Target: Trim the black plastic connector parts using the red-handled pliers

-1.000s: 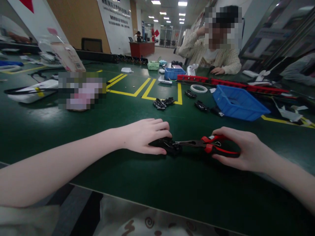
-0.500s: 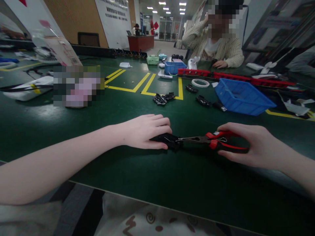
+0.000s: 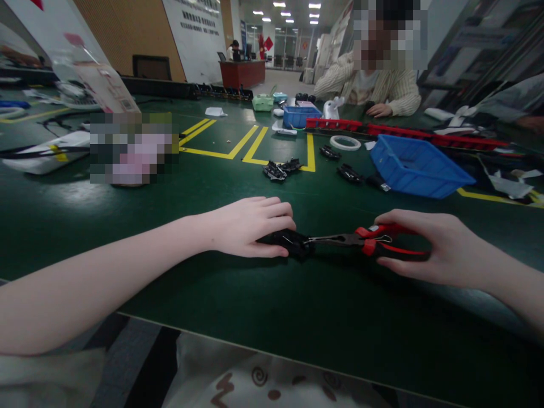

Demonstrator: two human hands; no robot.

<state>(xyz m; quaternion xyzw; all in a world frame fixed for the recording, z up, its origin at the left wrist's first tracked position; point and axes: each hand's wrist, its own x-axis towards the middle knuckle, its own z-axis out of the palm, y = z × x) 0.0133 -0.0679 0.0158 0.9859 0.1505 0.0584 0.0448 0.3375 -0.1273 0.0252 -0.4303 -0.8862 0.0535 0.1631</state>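
Note:
My left hand (image 3: pixel 250 226) lies palm down on a small black part (image 3: pixel 287 241) on the green table (image 3: pixel 263 306), fingers curled over it and pinning it there. My right hand (image 3: pixel 419 246) is wrapped round the red and black handles of a pair of pliers (image 3: pixel 361 241). The thin metal jaws point left and meet the black part just past my left fingertips. Both hands rest low on the table near its front edge.
Several more black parts (image 3: pixel 280 169) lie further back by yellow floor-tape lines (image 3: pixel 255 147). A blue bin (image 3: pixel 419 167) stands at the right, a smaller blue bin (image 3: pixel 300 116) and a tape roll (image 3: pixel 345 143) behind. A person in a striped top (image 3: pixel 382 90) sits across the table.
Both hands with the pliers and the black part hold their grip and have barely moved. My view has dipped a little and the person opposite has lowered an arm.

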